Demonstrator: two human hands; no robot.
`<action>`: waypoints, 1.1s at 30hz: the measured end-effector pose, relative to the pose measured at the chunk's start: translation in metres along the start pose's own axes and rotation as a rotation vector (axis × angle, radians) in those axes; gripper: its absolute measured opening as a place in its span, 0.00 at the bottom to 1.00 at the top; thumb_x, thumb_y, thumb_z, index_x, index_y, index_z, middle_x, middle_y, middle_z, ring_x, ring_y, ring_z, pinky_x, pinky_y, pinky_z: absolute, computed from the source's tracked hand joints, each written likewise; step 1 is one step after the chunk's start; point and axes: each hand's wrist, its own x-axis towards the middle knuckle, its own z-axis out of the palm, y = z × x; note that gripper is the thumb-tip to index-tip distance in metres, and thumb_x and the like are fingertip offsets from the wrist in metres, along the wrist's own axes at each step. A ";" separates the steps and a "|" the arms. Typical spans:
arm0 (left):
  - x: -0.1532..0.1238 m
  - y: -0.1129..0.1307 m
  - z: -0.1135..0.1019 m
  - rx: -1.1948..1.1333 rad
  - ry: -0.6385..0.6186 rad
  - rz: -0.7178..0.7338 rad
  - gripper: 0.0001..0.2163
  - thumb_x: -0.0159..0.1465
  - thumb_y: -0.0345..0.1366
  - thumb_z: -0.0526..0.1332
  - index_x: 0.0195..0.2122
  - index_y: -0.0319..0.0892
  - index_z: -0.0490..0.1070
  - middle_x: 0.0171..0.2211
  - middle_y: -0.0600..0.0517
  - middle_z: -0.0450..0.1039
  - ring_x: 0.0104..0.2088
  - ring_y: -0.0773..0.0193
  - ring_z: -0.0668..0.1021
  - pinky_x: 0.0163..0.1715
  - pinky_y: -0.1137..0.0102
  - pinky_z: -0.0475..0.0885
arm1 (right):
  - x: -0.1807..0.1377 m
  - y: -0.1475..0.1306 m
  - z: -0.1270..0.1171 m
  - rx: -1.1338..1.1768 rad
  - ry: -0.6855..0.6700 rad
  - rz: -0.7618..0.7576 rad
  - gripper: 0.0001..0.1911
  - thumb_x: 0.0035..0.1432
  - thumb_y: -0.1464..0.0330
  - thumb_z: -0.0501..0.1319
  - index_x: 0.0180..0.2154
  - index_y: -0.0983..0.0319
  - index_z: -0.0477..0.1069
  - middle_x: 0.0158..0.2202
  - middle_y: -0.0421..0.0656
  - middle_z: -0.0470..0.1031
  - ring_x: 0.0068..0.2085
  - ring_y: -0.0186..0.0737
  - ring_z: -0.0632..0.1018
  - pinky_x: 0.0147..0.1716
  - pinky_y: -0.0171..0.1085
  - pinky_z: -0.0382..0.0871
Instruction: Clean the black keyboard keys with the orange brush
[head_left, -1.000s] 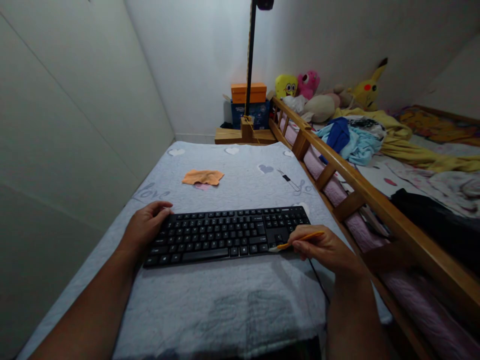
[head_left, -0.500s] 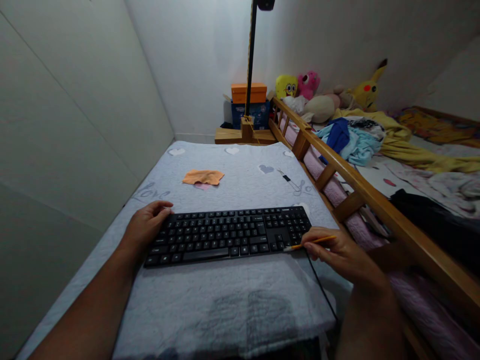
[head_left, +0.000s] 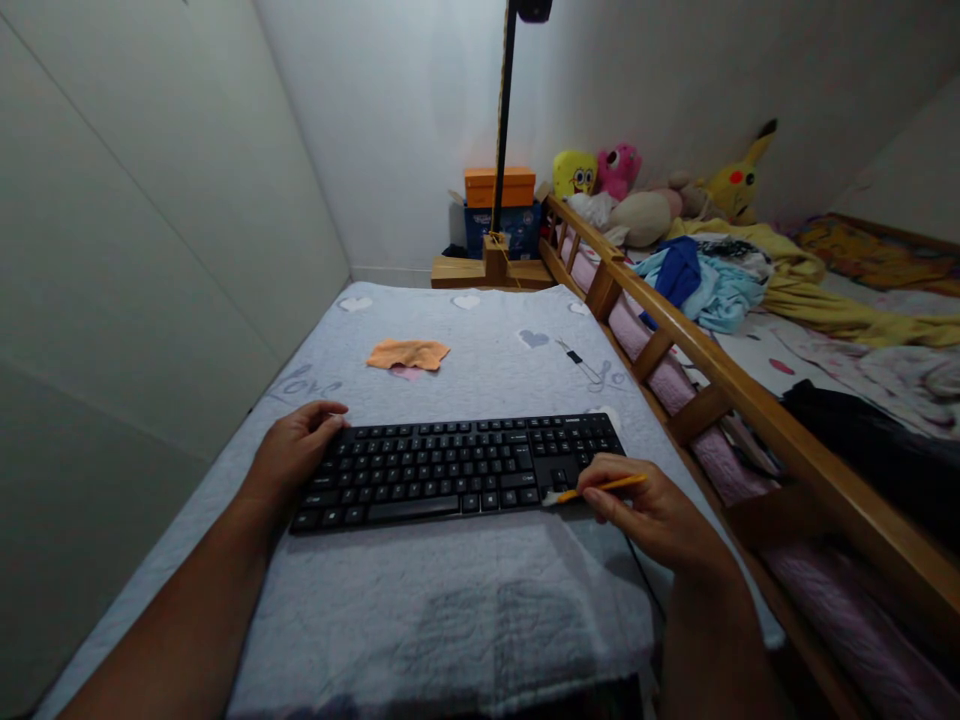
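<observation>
A black keyboard (head_left: 427,465) lies across the quilted grey-blue cover, its keys facing up. My left hand (head_left: 296,447) grips the keyboard's left end, the thumb along its upper corner and the other fingers partly hidden. In my right hand (head_left: 634,505) is a small paintbrush (head_left: 613,484) with a yellow handle, pinched between thumb and fingers. Its pale bristles are at the keyboard's front edge, by the arrow keys. My right hand covers the lower right corner of the keyboard, and a black cable (head_left: 646,580) runs down from there.
Beyond the keyboard lie an orange cloth (head_left: 409,353), over something pink, and a thin wire tool (head_left: 575,357) with a black middle. A wooden bed rail (head_left: 675,340) borders the right side. A wall (head_left: 150,250) rises at left; a wooden stand (head_left: 495,262) with a black pole is behind.
My right hand has moved left with the paintbrush, shifting the bristles along the keyboard's front edge. My left hand and the keyboard stay in place.
</observation>
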 end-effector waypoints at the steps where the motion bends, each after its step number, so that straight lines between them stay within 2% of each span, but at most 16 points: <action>1: 0.000 0.000 0.000 -0.001 0.001 -0.001 0.18 0.56 0.50 0.62 0.42 0.45 0.78 0.33 0.52 0.82 0.33 0.56 0.80 0.31 0.67 0.71 | 0.000 0.001 0.000 -0.007 -0.001 0.010 0.10 0.65 0.66 0.61 0.33 0.62 0.77 0.28 0.41 0.73 0.30 0.35 0.73 0.29 0.33 0.65; 14: 0.003 -0.006 -0.001 0.009 -0.003 0.003 0.20 0.55 0.51 0.62 0.43 0.45 0.78 0.34 0.51 0.82 0.34 0.55 0.81 0.33 0.66 0.71 | -0.011 0.004 -0.015 -0.181 0.081 0.066 0.11 0.65 0.65 0.59 0.34 0.60 0.77 0.31 0.43 0.78 0.33 0.39 0.77 0.33 0.36 0.69; 21: -0.001 0.005 -0.002 0.028 0.013 -0.021 0.20 0.55 0.51 0.61 0.42 0.44 0.78 0.33 0.51 0.81 0.34 0.55 0.80 0.33 0.65 0.71 | -0.020 -0.002 -0.021 -0.211 0.150 0.078 0.12 0.66 0.64 0.59 0.33 0.60 0.78 0.32 0.43 0.79 0.34 0.40 0.79 0.35 0.36 0.71; 27: -0.001 0.006 -0.002 0.005 0.019 -0.018 0.19 0.54 0.51 0.61 0.41 0.45 0.78 0.33 0.51 0.82 0.35 0.54 0.80 0.35 0.65 0.71 | -0.012 -0.006 -0.008 -0.109 0.257 0.030 0.12 0.65 0.62 0.61 0.35 0.60 0.79 0.30 0.43 0.77 0.32 0.39 0.77 0.31 0.36 0.70; 33: -0.001 0.005 -0.003 -0.004 0.003 -0.007 0.20 0.55 0.51 0.61 0.41 0.44 0.78 0.34 0.50 0.82 0.35 0.53 0.80 0.36 0.64 0.71 | 0.002 -0.003 0.011 -0.013 0.189 0.073 0.12 0.65 0.61 0.61 0.34 0.61 0.78 0.31 0.43 0.76 0.31 0.38 0.76 0.29 0.35 0.69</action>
